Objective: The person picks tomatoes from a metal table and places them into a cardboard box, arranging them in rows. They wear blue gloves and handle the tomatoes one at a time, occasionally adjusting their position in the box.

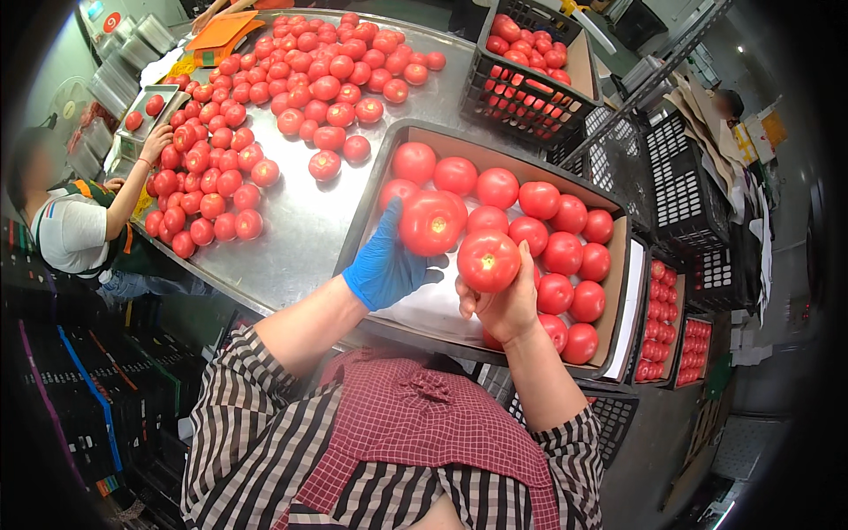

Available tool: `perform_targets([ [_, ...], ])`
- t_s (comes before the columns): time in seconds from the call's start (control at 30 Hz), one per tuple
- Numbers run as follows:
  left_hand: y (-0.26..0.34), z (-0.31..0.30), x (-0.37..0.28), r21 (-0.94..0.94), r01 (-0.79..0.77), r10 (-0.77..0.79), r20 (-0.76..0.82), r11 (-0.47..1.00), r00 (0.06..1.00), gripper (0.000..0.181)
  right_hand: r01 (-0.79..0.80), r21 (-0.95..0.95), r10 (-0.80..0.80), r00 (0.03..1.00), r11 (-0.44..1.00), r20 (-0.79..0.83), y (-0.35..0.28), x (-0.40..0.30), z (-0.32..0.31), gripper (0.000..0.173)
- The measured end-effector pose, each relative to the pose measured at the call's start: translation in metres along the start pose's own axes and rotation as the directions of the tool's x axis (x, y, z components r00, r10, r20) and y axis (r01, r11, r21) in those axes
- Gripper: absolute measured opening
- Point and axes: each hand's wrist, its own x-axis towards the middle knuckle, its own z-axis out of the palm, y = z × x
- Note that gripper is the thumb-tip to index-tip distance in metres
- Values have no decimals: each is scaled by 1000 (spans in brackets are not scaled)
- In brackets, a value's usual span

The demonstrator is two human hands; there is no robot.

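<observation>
My left hand (391,265), in a blue glove, holds a large red tomato (432,224), stem side up. In my bare right hand (505,305) is another red tomato (489,261), its stem scar also facing up. Both hands are over a black plastic crate (623,265) lined with brown cardboard and white paper. Rows of tomatoes (562,253) fill its far side and right part; white lining (414,318) shows near my left hand. Beyond the crate, many loose tomatoes (324,87) lie on a metal table (278,245).
A co-worker (66,218) at the left reaches to the tomato pile beside a scale (142,112). A deep black crate of tomatoes (530,99) stands beyond mine. Further tomato crates (656,321) sit at the right, near stacked empty crates (686,185). An orange bag (222,36) lies at the far edge.
</observation>
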Motion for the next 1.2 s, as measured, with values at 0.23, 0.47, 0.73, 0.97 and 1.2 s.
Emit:
perform_targets([
  [0.23,0,20,5,77,0,14,-182,997,983,89,-53,-104,42,993,993,-109,1,3,-2,78],
  [0.47,5,14,6,-189,-10,6,-25,982,1000,90,64,-482,-143,981,874,-128,10,3,3,48],
  [0.73,33,6,-17,-433,-191,283,160,881,945,89,359,-579,-451,892,733,-18,13,0,-1,41],
  [0.97,94,-108,-111,-124,-739,687,-291,663,666,93,258,-926,-699,715,274,-7,-30,-37,-34,23],
  [1.2,105,-219,-170,144,-800,629,-703,583,332,77,-78,-930,-639,747,-358,183,-54,-34,-46,49],
])
